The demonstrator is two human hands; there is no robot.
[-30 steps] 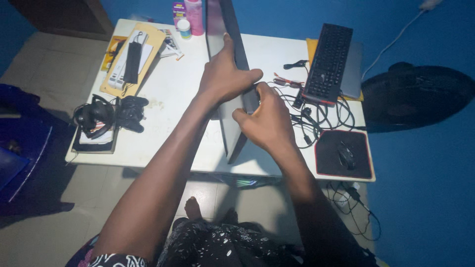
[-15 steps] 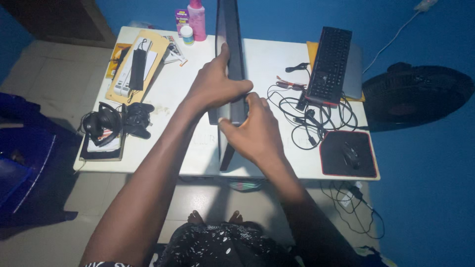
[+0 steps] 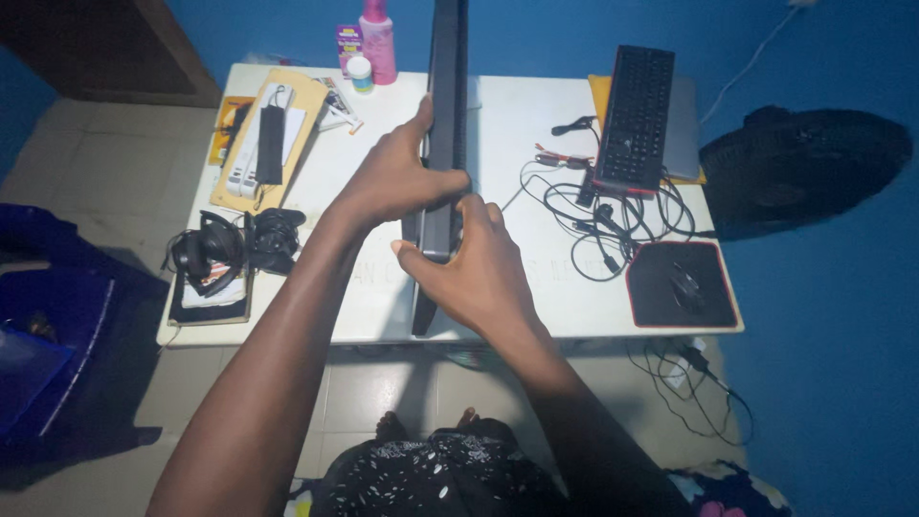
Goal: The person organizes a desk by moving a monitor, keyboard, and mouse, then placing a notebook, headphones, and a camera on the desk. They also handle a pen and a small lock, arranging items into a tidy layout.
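Dark, edge-on and upright, the flat monitor (image 3: 442, 144) now stands nearly square to your view above the white table (image 3: 316, 182), where a second ago it leaned toward the lower right. Your right hand (image 3: 469, 273) is clasped round its near lower edge; your left hand (image 3: 397, 177) has closed on its left face higher up, thumb over the rim. Both hands have shifted slightly left with the panel, so you appear to be straightening it. Left of it lie the headphones (image 3: 203, 251) and game controller (image 3: 273, 239); right, a mouse pad (image 3: 682, 285), tangled cables (image 3: 593, 225) and the keyboard (image 3: 632, 115).
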